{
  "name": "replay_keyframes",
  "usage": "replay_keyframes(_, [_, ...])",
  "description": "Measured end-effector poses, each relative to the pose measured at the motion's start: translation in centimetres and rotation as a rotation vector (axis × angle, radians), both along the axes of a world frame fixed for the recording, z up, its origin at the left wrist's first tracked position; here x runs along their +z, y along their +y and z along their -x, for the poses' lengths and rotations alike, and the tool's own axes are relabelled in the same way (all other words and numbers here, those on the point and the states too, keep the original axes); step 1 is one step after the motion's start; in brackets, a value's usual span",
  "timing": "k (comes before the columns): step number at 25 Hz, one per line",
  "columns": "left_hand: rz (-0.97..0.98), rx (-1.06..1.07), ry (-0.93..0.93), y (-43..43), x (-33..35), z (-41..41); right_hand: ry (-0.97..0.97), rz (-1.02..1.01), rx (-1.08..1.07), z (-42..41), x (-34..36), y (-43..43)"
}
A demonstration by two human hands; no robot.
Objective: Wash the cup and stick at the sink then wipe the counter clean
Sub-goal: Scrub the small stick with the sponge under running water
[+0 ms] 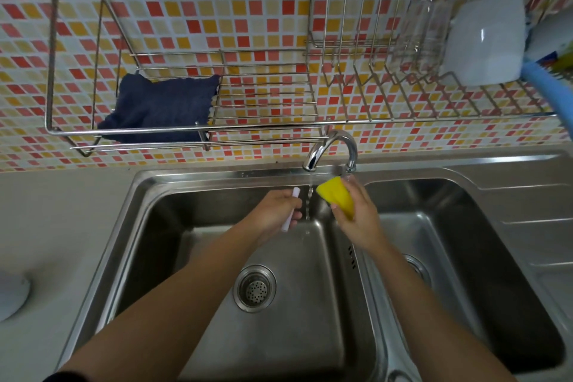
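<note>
The left hand (274, 211) is curled round a white stick (290, 209), which pokes out above and below the fingers, just beside the thin stream of water. The right hand (356, 215) grips a yellow sponge (336, 197) close under the tap (330, 149). Both are held over the left basin of the steel sink (217, 226), above its drain (255, 288). On the wall rack (186, 127) lies a dark blue cloth (161, 107); further right, what looks like a white cup (486, 40) rests upturned. The grey worktop (62, 226) lies to the left.

faucet (331, 149) overhangs hands (basins (279, 335) open below)
</note>
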State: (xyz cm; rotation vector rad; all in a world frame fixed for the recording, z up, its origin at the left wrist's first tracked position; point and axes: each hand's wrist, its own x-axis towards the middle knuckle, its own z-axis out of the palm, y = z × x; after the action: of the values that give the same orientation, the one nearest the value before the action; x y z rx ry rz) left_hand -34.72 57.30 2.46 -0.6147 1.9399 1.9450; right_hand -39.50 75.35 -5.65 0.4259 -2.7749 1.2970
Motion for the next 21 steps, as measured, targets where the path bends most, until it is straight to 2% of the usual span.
replay_keyframes(4, [-0.003, 0.008, 0.016, -0.1, -0.3, -0.1, -0.011, -0.027, 0.027, -0.1, -1.0, -0.4])
replay_keyframes(10, [-0.004, 0.019, 0.026, 0.3, -0.5, 0.1, -0.057, 0.073, 0.075, -0.7, -0.7, 0.4])
replay_keyframes(15, [0.015, -0.023, 0.084, 0.6, -0.2, 0.5, 0.1, 0.28, -0.071, -2.9, 0.2, -0.3])
replay_keyframes(18, [0.036, 0.008, 0.091, 0.9, -0.5, 0.9, 0.112, 0.27, -0.072, -3.0, 0.8, -1.5])
replay_keyframes(21, [-0.047, 0.07, 0.119, 1.4, -0.7, 1.4, 0.128, 0.218, -0.076, -2.0, 1.4, -2.4])
